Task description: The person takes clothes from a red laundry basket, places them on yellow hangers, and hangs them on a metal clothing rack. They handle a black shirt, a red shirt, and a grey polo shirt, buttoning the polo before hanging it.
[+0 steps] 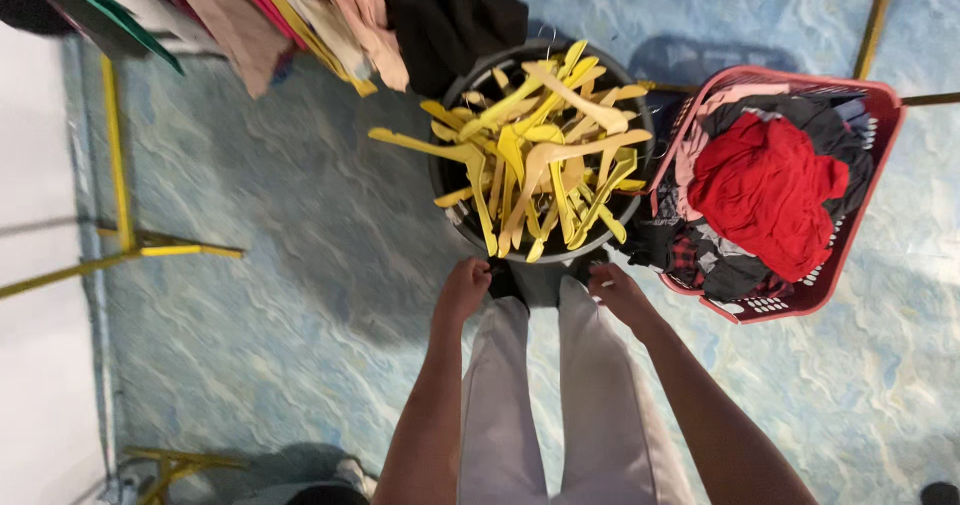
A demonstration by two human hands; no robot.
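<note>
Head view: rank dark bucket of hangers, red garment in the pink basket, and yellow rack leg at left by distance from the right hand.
From the right hand:
1. Dark bucket of yellow hangers, just up-left.
2. Red garment, in the pink laundry basket to the right.
3. Yellow rack leg, far left.

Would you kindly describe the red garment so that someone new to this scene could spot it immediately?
Start at the dark round bin of yellow hangers just beyond both hands. Directly beside it, on the right-hand side, stands a pink laundry basket with slotted walls. The red garment is heaped on top in the middle, the only bright red piece among dark grey and checked clothes.
</note>
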